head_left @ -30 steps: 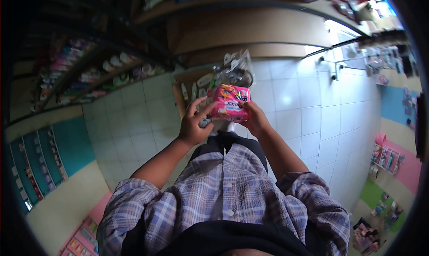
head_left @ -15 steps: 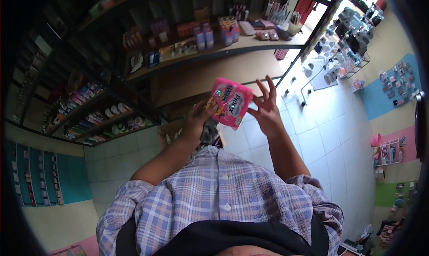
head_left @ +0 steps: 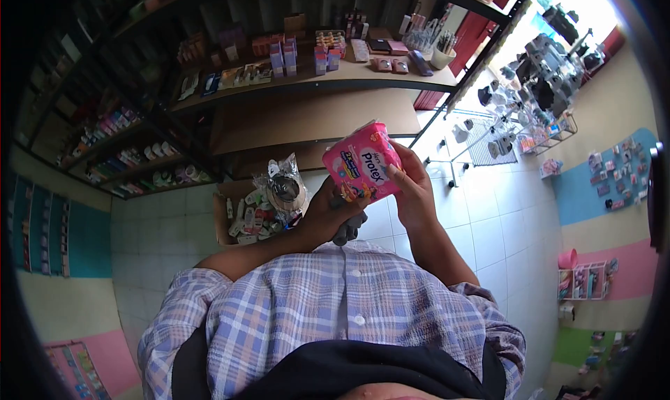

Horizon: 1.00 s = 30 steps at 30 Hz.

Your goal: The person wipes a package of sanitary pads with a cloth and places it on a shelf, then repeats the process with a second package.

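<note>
A pink Protex packet [head_left: 359,164] is held up in front of my chest, its printed face tilted toward me. My left hand [head_left: 333,208] grips its lower left corner, thumb on the front, with a dark grey cloth or glove [head_left: 351,228] hanging just below, partly hidden by that hand. On the packet's right side my right hand [head_left: 413,183] is closed, its thumb over the front and the other fingers behind the edge.
Ahead stands a shelf unit [head_left: 307,117] with boxes and cosmetics on its upper board. A cardboard box [head_left: 222,218] of bottles and packages sits on the floor at left. A wheeled rack [head_left: 450,164] stands at right.
My right hand has closed on the packet's right side, and the packet has turned. The view has shifted, bringing the floor box out from behind my left arm.
</note>
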Available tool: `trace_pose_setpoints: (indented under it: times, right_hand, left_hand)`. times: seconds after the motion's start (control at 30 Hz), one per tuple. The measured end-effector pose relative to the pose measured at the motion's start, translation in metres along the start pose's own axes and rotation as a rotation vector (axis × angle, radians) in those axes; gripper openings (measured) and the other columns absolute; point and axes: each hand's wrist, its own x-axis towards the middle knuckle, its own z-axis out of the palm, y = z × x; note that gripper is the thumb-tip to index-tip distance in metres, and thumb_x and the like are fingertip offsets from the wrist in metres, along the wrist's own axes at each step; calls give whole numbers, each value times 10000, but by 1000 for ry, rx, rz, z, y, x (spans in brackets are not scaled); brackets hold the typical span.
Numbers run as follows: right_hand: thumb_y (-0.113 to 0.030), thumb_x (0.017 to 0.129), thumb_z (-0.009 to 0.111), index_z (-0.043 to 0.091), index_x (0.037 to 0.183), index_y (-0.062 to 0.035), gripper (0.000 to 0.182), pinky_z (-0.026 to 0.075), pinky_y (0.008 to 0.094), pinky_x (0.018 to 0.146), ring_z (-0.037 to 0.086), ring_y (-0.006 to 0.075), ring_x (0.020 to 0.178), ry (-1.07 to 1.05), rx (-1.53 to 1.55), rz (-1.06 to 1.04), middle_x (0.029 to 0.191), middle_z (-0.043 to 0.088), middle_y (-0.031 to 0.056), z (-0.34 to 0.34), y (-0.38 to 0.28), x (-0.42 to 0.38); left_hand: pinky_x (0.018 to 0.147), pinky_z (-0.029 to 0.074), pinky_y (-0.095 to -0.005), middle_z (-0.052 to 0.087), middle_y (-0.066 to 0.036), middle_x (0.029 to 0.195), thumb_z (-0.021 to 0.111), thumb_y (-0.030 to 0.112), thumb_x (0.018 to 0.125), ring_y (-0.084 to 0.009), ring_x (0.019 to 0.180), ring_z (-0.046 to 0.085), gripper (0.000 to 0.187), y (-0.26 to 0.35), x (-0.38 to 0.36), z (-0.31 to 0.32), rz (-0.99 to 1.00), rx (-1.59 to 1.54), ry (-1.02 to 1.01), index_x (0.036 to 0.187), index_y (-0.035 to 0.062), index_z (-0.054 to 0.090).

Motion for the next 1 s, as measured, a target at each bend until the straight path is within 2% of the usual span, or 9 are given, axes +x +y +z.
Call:
trace_pose_setpoints:
  times: [0.17,0.2,0.3,0.37,0.57,0.63,0.77,0.97,1.0]
  right_hand:
    - [-261,949,635,196,1516,-91,737,390,496,1086,468,287,1320,138,394,-59,1432,451,152,1,49,30]
    - [-103,921,654,42,1527,-115,861,382,505,1098,391,310,1375,120,468,18,1502,315,181,3,53,37]
    - [7,869,659,198,1484,-56,772,427,421,1070,488,282,1295,81,375,-3,1413,438,177,15,67,65]
    - [6,856,677,289,1428,-33,692,460,395,1033,543,266,1223,94,283,95,1334,508,162,10,57,96]
    - [-26,846,698,436,1312,-21,534,530,393,942,629,250,1093,83,271,64,1191,611,132,3,30,177]
    - [-69,875,611,411,1337,-30,505,555,472,924,627,297,1115,67,360,69,1242,579,163,1,31,196]
    - [-129,894,590,373,1380,-51,538,555,481,919,604,308,1156,65,365,108,1291,544,163,0,53,220]
    - [-124,921,591,375,1390,-81,517,535,387,933,609,254,1141,-61,449,177,1257,573,121,-7,76,239]
    - [-133,942,548,386,1392,-70,483,532,345,922,627,245,1109,-100,129,5,1234,590,121,-1,71,239]
  left_hand:
    - [739,522,-263,646,-39,1083,657,349,957,-90,904,625,447,-9,32,-23,-79,-42,73,1270,65,510]
    - [743,512,-259,649,-37,1072,658,361,955,-80,900,618,450,-11,43,-32,-104,-233,41,1263,65,518]
    - [818,494,-274,654,-42,1079,658,381,950,-94,955,611,480,-6,72,-49,-166,-365,-45,1272,52,520]
    - [877,481,-292,657,-37,1092,650,403,952,-127,1012,610,498,-3,93,-44,16,166,75,1278,46,526]
    - [830,509,-287,678,-99,1016,699,441,874,-207,972,660,461,86,162,-125,-210,826,-595,1096,46,611]
    - [795,537,-316,638,-99,974,693,314,870,-205,834,672,356,87,185,-153,150,-182,-180,1123,80,605]
    - [806,538,-278,622,-112,988,640,237,908,-173,953,639,325,117,212,-145,390,-502,105,1147,62,506]
    - [963,474,-406,596,-119,1185,767,41,731,-281,1117,571,519,106,228,-111,1118,940,-55,1209,101,573]
    - [963,474,-406,596,-119,1185,767,41,731,-281,1117,571,519,101,225,-112,1122,942,-47,1209,101,573]
